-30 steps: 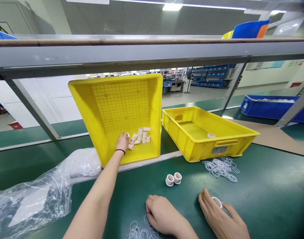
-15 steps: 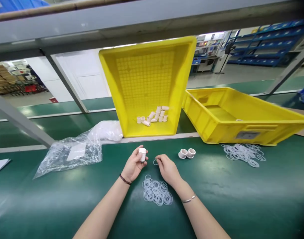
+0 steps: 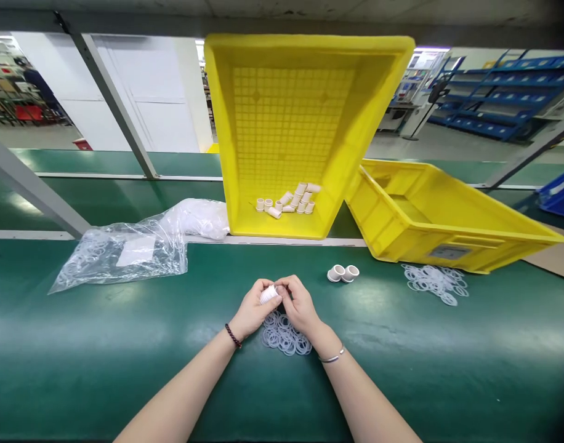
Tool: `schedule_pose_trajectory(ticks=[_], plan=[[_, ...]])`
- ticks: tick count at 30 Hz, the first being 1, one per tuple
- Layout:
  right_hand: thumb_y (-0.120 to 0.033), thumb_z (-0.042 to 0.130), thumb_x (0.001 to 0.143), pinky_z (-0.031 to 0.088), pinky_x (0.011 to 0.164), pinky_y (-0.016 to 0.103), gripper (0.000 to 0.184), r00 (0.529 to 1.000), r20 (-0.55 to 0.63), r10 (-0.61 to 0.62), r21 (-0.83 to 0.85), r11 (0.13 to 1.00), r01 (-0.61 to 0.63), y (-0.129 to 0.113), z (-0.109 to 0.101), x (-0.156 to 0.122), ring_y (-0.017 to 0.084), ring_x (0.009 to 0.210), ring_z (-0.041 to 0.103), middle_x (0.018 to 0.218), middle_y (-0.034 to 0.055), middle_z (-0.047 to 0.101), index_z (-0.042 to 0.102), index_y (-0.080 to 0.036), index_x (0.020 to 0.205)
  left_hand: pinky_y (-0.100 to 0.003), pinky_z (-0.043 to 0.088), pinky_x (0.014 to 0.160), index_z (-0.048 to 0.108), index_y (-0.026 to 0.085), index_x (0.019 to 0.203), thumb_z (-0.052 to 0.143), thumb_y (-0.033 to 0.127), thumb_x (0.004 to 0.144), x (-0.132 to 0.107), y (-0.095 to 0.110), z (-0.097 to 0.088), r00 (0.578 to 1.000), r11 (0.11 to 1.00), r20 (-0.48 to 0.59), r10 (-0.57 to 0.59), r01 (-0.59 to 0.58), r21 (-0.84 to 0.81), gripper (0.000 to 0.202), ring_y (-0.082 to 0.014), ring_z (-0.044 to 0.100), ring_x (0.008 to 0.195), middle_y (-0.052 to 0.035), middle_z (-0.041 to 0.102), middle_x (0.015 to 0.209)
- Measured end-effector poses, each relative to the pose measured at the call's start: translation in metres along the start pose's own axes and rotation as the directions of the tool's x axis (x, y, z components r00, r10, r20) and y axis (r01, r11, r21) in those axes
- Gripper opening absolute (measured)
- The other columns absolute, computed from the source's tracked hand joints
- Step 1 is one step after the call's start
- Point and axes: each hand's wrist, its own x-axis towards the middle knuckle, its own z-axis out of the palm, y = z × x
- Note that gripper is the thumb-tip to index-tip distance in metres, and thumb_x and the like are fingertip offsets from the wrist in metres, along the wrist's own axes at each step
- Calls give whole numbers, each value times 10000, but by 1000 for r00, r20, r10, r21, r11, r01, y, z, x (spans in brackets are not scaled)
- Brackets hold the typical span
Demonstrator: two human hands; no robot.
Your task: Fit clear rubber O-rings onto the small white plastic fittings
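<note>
My left hand is closed around a white plastic pipe fitting, which is tilted with its end toward my other hand. My right hand pinches at that end, its fingertips touching the fitting. The thin clear ring it held a moment earlier is hidden by the fingers now. Just below both hands lies a pile of translucent rings, partly covered by them. Two more white fittings stand side by side on the green table, right of my hands.
A yellow bin propped on its side holds several white fittings. Right of it sits a second yellow bin, with more rings before it. A clear plastic bag lies at left. Metal posts rise behind the green table.
My hands have come together: the right hand brought its ring to the end of the fitting, and the left tilted the fitting toward it. The head view has shifted.
</note>
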Motion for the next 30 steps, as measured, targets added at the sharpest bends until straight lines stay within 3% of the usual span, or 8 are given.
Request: schedule_pose_trajectory(ticks=[6, 15, 18, 24, 28, 30], plan=[[-269, 441, 899, 446, 720, 287, 150, 990, 64, 123, 124, 984, -131, 4, 5, -3, 160, 783, 554, 880, 39, 585, 544, -203, 985, -237, 362, 629, 547, 204, 893, 572, 348, 813, -6, 11, -6, 992, 912, -14, 127, -111, 394, 167, -141, 505, 694, 7, 560, 784], [-345, 447, 894, 439, 640, 259, 177, 966, 87, 245, 280, 924, -260, 9, 13, -5, 142, 712, 525, 827, 15, 533, 489, -210, 1000, -263, 359, 649, 552, 213, 885, 602, 276, 776, -8, 14, -13, 969, 849, 139, 203, -245, 469, 135, -177, 527, 714, -16, 582, 806], [-393, 488, 866, 409, 557, 240, 192, 941, 138, 308, 423, 841, -337, 8, 13, -2, 128, 621, 477, 748, -12, 486, 485, -221, 950, -283, 372, 709, 553, 212, 945, 608, 293, 784, -10, 12, -14, 961, 863, 140, 240, -277, 422, 189, -197, 537, 789, -44, 589, 888], [-449, 569, 809, 396, 509, 211, 262, 863, 289, 414, 647, 580, -495, -4, 9, 1, 108, 593, 463, 734, -26, 465, 463, -218, 871, -295, 383, 773, 563, 207, 1031, 638, 279, 769, -14, 10, -8, 959, 934, 53, 277, -282, 221, 282, -205, 527, 859, -66, 578, 967], [-465, 587, 797, 388, 468, 196, 286, 841, 317, 438, 673, 521, -525, -9, 6, 2, 98, 564, 449, 713, -28, 468, 467, -212, 853, -286, 396, 748, 542, 193, 1026, 636, 316, 784, -12, 7, -2, 989, 989, 43, 143, -141, -53, 286, -175, 522, 822, -47, 560, 932], [-456, 589, 804, 406, 482, 200, 274, 850, 310, 426, 685, 520, -510, -9, 6, 1, 93, 558, 455, 712, -28, 484, 481, -210, 862, -254, 391, 679, 518, 185, 993, 635, 339, 791, -10, 6, 0, 996, 967, 74, 57, -37, -254, 281, -135, 506, 729, -16, 542, 836]])
